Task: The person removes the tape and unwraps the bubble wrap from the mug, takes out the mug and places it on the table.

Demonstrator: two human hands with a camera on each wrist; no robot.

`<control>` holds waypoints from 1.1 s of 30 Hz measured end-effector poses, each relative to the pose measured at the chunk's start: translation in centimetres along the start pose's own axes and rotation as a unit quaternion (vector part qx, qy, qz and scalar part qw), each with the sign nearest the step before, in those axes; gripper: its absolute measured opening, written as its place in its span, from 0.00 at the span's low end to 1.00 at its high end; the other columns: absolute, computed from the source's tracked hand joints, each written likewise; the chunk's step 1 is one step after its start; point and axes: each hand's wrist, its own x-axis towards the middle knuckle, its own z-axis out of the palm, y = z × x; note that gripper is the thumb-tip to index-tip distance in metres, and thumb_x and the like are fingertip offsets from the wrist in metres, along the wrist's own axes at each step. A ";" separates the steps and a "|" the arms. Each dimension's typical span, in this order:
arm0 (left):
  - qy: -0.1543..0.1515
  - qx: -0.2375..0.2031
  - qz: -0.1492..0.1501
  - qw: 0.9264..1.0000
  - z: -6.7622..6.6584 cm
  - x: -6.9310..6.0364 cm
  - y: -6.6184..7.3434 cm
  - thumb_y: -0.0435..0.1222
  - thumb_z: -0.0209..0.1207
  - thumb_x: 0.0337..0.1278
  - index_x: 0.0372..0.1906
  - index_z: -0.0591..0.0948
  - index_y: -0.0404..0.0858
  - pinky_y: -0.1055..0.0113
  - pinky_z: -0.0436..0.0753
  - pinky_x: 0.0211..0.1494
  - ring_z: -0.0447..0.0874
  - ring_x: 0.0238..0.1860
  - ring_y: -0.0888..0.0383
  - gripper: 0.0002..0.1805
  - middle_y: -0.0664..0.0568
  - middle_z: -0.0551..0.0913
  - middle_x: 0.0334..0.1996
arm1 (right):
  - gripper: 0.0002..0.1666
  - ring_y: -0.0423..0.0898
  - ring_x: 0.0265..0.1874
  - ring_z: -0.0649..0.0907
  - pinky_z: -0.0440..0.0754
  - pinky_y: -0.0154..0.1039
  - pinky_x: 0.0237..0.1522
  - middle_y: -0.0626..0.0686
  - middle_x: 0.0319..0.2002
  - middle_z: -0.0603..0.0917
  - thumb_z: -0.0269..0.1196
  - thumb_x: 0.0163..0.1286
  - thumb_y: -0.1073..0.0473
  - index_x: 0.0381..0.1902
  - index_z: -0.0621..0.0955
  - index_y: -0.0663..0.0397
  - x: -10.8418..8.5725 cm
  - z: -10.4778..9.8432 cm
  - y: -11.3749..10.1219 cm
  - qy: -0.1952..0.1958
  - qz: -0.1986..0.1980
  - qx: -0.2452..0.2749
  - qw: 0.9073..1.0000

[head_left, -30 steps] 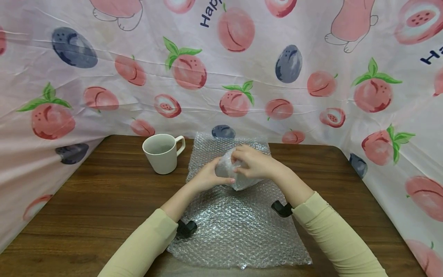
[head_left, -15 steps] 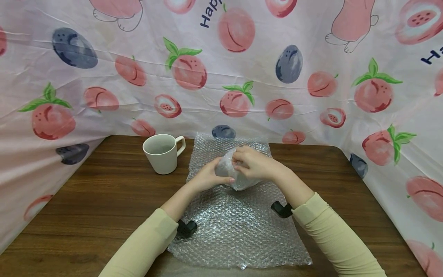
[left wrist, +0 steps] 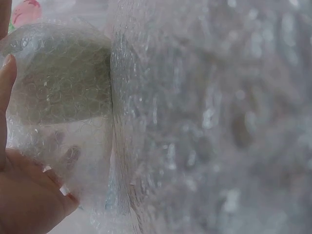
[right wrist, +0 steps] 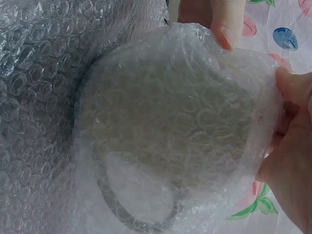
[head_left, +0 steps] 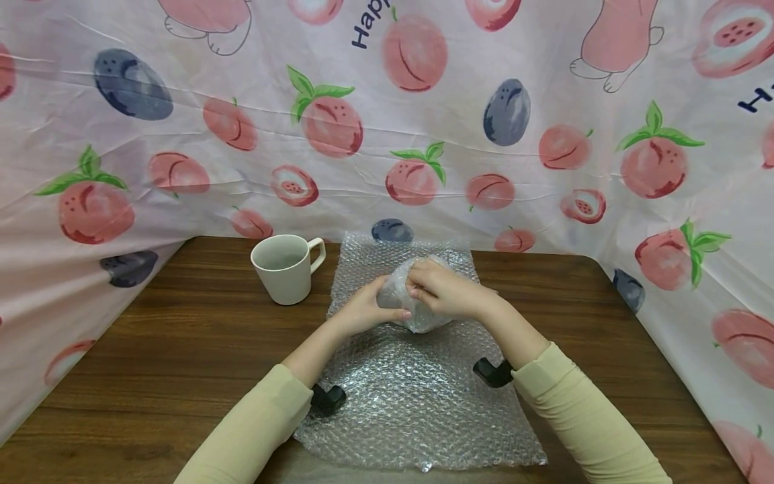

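A cup-shaped thing with a handle, by its look a mug, is wrapped in bubble wrap as a bundle [head_left: 397, 290]. The handle [right wrist: 113, 201] shows through the clear layers in the right wrist view. My left hand [head_left: 365, 309] holds the bundle's left side, thumb in front. At its upper right, my right hand [head_left: 446, 289] has curled fingers pinching the wrap. A wide bubble wrap sheet [head_left: 417, 403] lies flat under the bundle. Large, blurred bubble wrap fills the right of the left wrist view.
An unwrapped white mug [head_left: 283, 272] stands upright left of the sheet, its handle to the right. The brown wooden table [head_left: 199, 349] ends at a fruit-patterned curtain [head_left: 447, 121] behind and on both sides.
My right hand's fingers have curled in closer on the wrap over the bundle. The left hand holds its place, and the white mug stays put.
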 end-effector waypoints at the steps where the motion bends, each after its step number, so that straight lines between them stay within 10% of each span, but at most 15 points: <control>1: 0.000 -0.001 0.001 1.000 0.0 0.0 0.0 0.46 0.71 0.48 0.69 0.65 0.40 0.52 0.72 0.58 0.72 0.59 0.49 0.43 0.46 0.73 0.61 | 0.08 0.44 0.34 0.69 0.68 0.41 0.40 0.46 0.29 0.70 0.57 0.69 0.66 0.30 0.74 0.52 -0.1 0.0 0.0 0.000 0.003 0.003 1.000; 14: 0.005 0.009 0.024 1.000 0.5 -0.1 0.3 0.46 0.71 0.48 0.66 0.69 0.41 0.56 0.77 0.52 0.77 0.52 0.54 0.39 0.51 0.77 0.55 | 0.07 0.44 0.36 0.68 0.67 0.41 0.41 0.46 0.32 0.69 0.51 0.75 0.63 0.33 0.71 0.52 -0.8 0.3 0.5 -0.007 0.036 0.091 0.995; 21: 0.002 0.008 0.016 1.000 0.4 0.0 0.4 0.42 0.72 0.45 0.66 0.69 0.40 0.56 0.76 0.53 0.77 0.53 0.53 0.41 0.50 0.78 0.54 | 0.09 0.46 0.28 0.64 0.63 0.39 0.32 0.51 0.29 0.65 0.44 0.76 0.69 0.34 0.68 0.66 -1.1 -0.9 0.8 0.041 0.071 0.307 0.948; 33: -0.013 -0.006 0.020 1.000 0.2 0.0 0.3 0.44 0.73 0.46 0.66 0.69 0.42 0.56 0.76 0.53 0.77 0.52 0.54 0.40 0.52 0.78 0.54 | 0.07 0.46 0.28 0.66 0.66 0.37 0.31 0.51 0.29 0.67 0.46 0.75 0.69 0.36 0.71 0.66 -1.2 -0.5 0.8 0.054 0.081 0.305 0.947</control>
